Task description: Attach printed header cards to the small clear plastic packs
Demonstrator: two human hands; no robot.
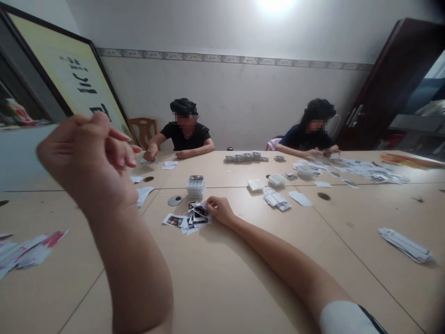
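Observation:
My left hand (92,155) is raised high at the left, close to the camera. Its fingers curl in toward the palm, and nothing shows in them. Resting on the table, my right hand (221,210) pinches at the right edge of a loose heap of photo cards (198,215). The cards have white borders and dark pictures, and they overlap at different angles. One photo card (174,220) sticks out on the heap's left side. Just behind the heap stands a stack of clear plastic boxes (195,188) with a dark card on top.
Across the light wooden table (222,287) sit two people, handling cards. White cards (276,199) and plastic packs (255,185) lie right of centre. A paper bundle (405,245) is at far right, pink-and-white papers (33,250) at left. Small packs (245,157) line the far side.

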